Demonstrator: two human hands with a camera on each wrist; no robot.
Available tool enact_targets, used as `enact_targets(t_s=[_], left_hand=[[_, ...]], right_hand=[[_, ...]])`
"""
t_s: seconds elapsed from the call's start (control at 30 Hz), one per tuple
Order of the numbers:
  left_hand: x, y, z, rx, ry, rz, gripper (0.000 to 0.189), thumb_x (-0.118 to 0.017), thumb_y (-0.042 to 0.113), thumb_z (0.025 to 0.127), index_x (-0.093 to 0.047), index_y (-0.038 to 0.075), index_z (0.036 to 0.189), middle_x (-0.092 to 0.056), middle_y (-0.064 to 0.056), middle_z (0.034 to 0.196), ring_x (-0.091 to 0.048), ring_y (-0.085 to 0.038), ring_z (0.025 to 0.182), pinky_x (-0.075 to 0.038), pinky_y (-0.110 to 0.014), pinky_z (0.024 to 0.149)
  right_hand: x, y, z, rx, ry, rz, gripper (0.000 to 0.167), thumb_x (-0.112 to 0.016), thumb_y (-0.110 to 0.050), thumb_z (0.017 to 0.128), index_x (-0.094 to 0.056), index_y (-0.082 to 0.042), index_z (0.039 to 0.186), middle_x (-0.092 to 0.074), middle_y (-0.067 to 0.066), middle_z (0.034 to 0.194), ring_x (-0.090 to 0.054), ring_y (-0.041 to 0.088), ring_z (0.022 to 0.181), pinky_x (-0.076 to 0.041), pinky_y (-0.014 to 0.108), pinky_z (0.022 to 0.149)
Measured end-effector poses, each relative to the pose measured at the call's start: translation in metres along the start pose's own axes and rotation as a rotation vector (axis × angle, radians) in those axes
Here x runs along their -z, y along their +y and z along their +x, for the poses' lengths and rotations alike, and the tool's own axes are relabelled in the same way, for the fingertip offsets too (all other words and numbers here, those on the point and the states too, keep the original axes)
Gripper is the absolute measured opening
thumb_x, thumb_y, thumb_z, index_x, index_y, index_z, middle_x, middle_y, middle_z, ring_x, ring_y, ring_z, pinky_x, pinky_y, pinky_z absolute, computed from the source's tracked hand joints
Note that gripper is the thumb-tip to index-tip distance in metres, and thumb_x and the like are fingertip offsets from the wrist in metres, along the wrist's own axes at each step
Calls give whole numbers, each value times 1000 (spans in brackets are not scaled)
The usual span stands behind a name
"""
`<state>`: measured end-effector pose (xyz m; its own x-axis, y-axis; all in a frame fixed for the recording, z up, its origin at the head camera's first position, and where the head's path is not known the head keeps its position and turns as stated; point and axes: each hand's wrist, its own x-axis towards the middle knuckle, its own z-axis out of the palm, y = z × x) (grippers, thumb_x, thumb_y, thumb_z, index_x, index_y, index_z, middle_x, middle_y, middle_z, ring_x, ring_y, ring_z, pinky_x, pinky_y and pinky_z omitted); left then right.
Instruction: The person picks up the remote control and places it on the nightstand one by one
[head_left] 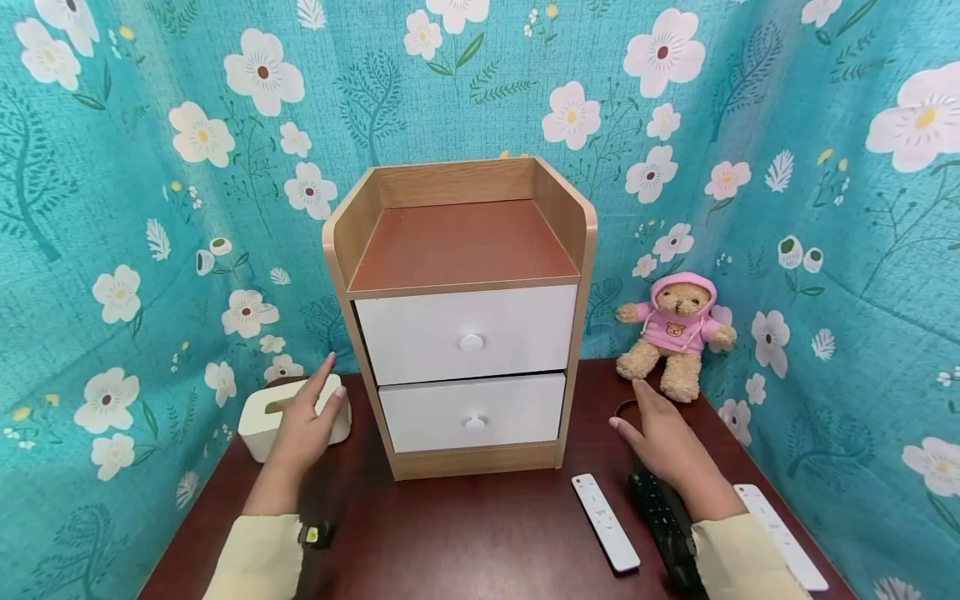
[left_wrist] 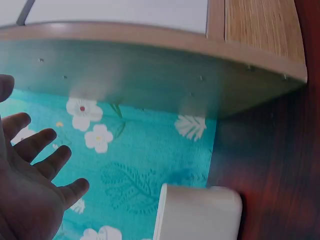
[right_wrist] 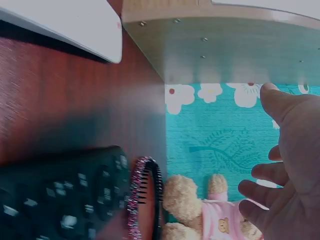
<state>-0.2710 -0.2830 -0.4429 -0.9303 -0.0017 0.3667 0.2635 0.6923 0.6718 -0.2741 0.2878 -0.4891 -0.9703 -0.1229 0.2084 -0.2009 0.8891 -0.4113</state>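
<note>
"What does the head view show?"

"Your left hand [head_left: 306, 425] hovers over the white box [head_left: 261, 432], by the table's [head_left: 457, 542] left edge, toward its back corner. Your right hand [head_left: 667, 433] is over the table's right part, above the far end of a black remote [head_left: 657, 512]. On both hands the fingers reach forward with the thumb held apart, and neither has hold of anything."

"And around them?"

"Between your hands a wooden cabinet [head_left: 463, 310] with two white drawers stands by the back edge. A bear [head_left: 675, 331] in a pink hoodie is at the back right corner, just beyond your right fingertips. One white remote [head_left: 606, 523] lies between the cabinet and the near edge; a second white remote [head_left: 783, 537] lies along the right edge, partly hidden by your sleeve [head_left: 750, 557]. Flowered teal cloth [head_left: 465, 108] hangs behind."

"The left wrist view?"

"Your palm, with all fingers fanned apart and slightly bent, nothing in it. The cabinet's side rises next to it, and the box is on the table, apart from your fingers."

"The right wrist view?"

"Your fingers are spread loosely and hold nothing. The bear shows past them. A glittery headband [right_wrist: 134, 200] lies just beside the black remote's end."
</note>
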Motion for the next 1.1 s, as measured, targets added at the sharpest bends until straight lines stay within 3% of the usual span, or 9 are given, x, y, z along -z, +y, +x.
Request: enact_targets(t_s=[0.2, 0.33, 0.4, 0.47, 0.63, 0.87, 1.1], left_hand=[[-9, 15, -2, 4, 16, -212, 63, -55, 33, 116, -32, 20, 174, -41, -17, 174, -36, -42, 162, -31, -64, 129], [-13, 24, -2, -3, 30, -310, 61, -56, 29, 116, -36, 17, 172, -46, -15, 172, -41, -35, 161, -37, -30, 128], [-14, 28, -2, -8, 34, -340, 61, -56, 28, 116, -36, 16, 172, -45, -14, 172, -40, -34, 161, -36, -12, 119], [-16, 31, -1, -14, 33, -378, 61, -56, 28, 116, -35, 14, 172, -43, -14, 173, -39, -34, 162, -34, -2, 111], [-22, 41, -1, 2, 34, -417, 65, -60, 29, 114, -36, 11, 171, -46, -15, 172, -43, -33, 159, -37, -2, 109], [-35, 53, 0, 38, 97, -474, 67, -69, 24, 110, -41, 9, 168, -54, -18, 165, -54, -36, 151, -44, -2, 102], [-42, 62, 1, 92, 151, -511, 67, -75, 28, 106, -49, 12, 165, -62, -18, 158, -59, -36, 146, -48, -3, 96]], right_hand=[[-15, 1, -15, -14, 10, 20, 90, -67, -47, 109, -26, 6, 169, -34, 36, 170, -39, 59, 152, -37, 75, 120], [-22, -1, -24, -34, -16, 67, 90, -68, -47, 108, -27, 4, 170, -37, 36, 169, -42, 59, 150, -41, 76, 116], [-24, -3, -28, -46, -29, 81, 91, -67, -50, 108, -27, 3, 170, -38, 36, 168, -43, 60, 149, -42, 76, 114], [-26, -5, -32, -59, -36, 85, 91, -66, -53, 108, -27, 1, 171, -39, 37, 167, -44, 60, 149, -43, 76, 113], [-32, -11, -45, -98, -13, 86, 87, -71, -50, 106, -35, -2, 169, -45, 36, 164, -47, 58, 147, -44, 75, 113], [-44, -25, -65, -142, 71, 96, 81, -81, -44, 99, -50, 1, 160, -56, 34, 155, -58, 56, 136, -50, 71, 107], [-56, -39, -88, -116, 156, 78, 74, -89, -36, 93, -61, 4, 149, -68, 32, 141, -66, 51, 129, -53, 67, 104]])
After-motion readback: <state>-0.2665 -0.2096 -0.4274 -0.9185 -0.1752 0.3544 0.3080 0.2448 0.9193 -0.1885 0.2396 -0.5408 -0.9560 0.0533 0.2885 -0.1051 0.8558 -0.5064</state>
